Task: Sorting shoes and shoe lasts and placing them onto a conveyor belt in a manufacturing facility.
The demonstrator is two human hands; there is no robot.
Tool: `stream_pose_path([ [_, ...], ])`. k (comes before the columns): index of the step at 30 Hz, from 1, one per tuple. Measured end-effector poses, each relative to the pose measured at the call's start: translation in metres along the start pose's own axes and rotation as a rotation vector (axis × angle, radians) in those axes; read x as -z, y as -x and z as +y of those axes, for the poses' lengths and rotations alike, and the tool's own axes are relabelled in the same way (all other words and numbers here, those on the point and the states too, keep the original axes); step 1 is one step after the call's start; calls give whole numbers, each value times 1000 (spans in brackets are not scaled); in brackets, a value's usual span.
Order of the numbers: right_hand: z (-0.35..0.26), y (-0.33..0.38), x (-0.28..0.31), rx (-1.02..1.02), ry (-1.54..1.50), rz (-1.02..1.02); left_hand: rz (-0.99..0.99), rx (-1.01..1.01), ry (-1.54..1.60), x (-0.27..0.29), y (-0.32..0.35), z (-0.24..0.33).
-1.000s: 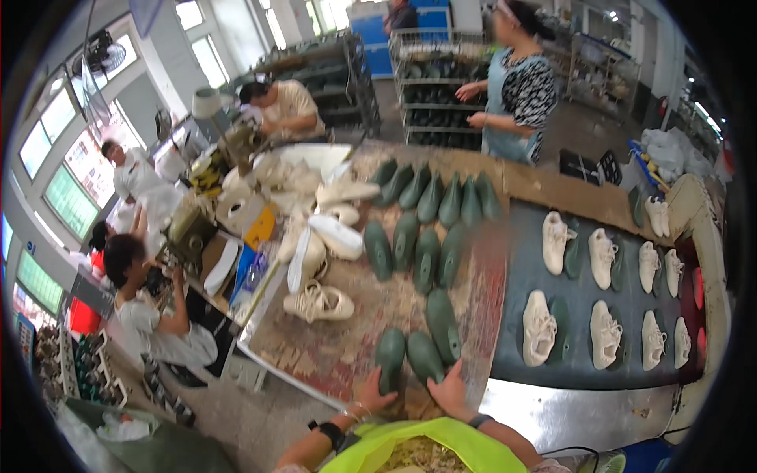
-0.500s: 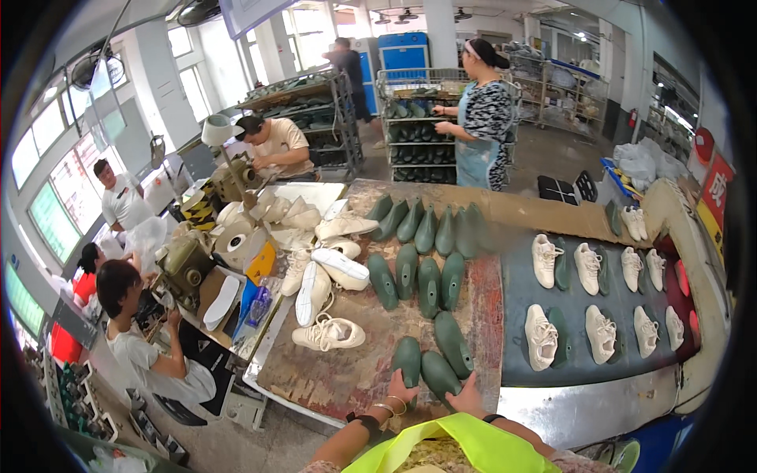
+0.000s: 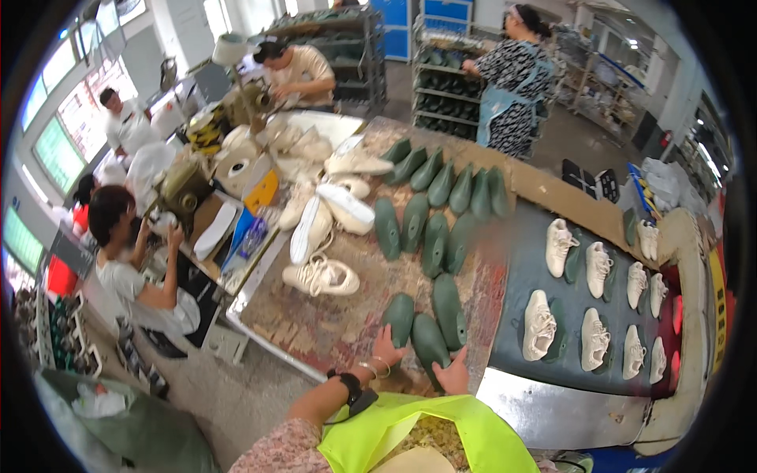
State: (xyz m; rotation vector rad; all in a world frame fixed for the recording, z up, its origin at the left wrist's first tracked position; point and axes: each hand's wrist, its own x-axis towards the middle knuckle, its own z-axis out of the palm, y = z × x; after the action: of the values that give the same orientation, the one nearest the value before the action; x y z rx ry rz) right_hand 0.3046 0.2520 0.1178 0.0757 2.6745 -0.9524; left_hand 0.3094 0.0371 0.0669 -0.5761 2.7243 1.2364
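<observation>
Hands on green shoe lasts, left hand (image 3: 384, 351) flat on one (image 3: 399, 316), right hand (image 3: 456, 372) cupping another (image 3: 430, 343), grips loose

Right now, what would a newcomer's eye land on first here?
Dark green shoe lasts lie in rows across the worn worktable. Nearest the person, the left hand and right hand rest on three more lasts. To the right, pale sneakers sit in pairs on a dark conveyor belt.
</observation>
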Motion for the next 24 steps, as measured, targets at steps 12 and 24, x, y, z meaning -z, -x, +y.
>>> stream_pose_path([
  [12,21,-7,-8,58,-1,85,-92,20,16,-3,6,8],
  [24,14,-7,-12,121,78,124,-219,113,-22,14,6,14],
])
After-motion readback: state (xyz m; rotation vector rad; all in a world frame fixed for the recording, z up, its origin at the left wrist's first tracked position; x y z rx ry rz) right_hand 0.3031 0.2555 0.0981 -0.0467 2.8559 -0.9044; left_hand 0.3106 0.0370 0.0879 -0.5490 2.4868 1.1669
